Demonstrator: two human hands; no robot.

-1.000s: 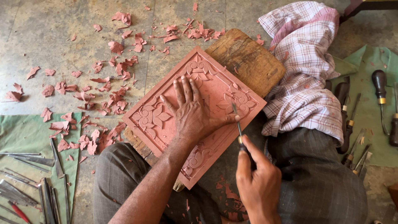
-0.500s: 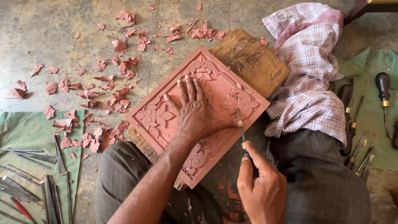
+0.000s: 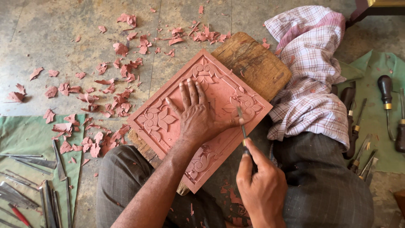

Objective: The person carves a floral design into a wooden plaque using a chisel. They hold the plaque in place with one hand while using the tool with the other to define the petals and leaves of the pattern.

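On the wooden block (image 3: pixel 257 63) between your knees lies the carved reddish tile (image 3: pixel 168 122), set cornerwise so one corner points away from you and its near corner hangs over your lap. Your left hand (image 3: pixel 198 116) lies flat on the middle of the tile, fingers spread and released, palm pressing on the flower relief, thumb stretched out to the right. Your right hand (image 3: pixel 261 185) is clenched around a thin carving tool (image 3: pixel 242 126); its blade reaches up onto the tile's right-hand part, just beside the tip of your left thumb. Reddish chips (image 3: pixel 105 88) lie scattered on the concrete floor (image 3: pixel 50 33) to the left of and beyond the tile. A checked cloth (image 3: pixel 308 80) is draped over your right knee. More metal tools (image 3: pixel 38 185) lie on a green cloth (image 3: pixel 21 135) at the left, and wooden-handled tools (image 3: pixel 386 93) lie on another at the right.
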